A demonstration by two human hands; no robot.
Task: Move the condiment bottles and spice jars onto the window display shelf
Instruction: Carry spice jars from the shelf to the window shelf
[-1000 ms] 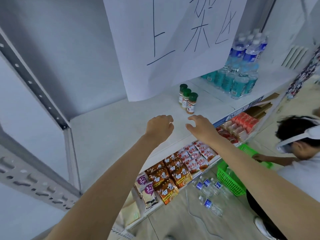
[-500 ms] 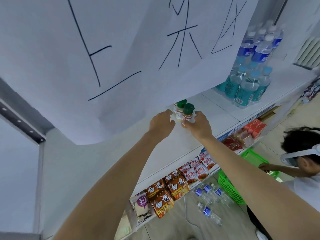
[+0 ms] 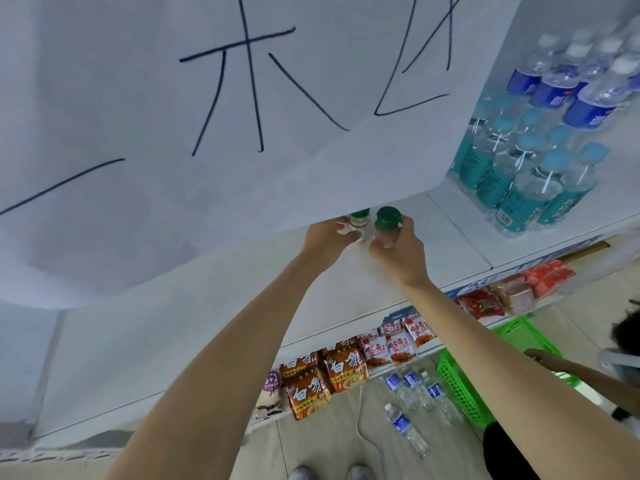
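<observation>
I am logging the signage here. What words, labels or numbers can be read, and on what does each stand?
"白象": orange noodle packets on the lower shelf.
"3+2": purple packet, partly cut off.
Big hand-drawn strokes on the hanging paper sheet: cut off by the frame, not readable as whole words.
Red snack packets: print too small.
Blue water bottle labels and teal ones: blurred.
Spice jars in the hands: labels hidden.

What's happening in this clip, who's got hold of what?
A person reaches with both bare hands onto a white shelf, under a hanging paper sign. The right hand is wrapped around a green-capped spice jar, and the left hand grips a second jar beside it. Water bottles stand further right on the shelf.
</observation>
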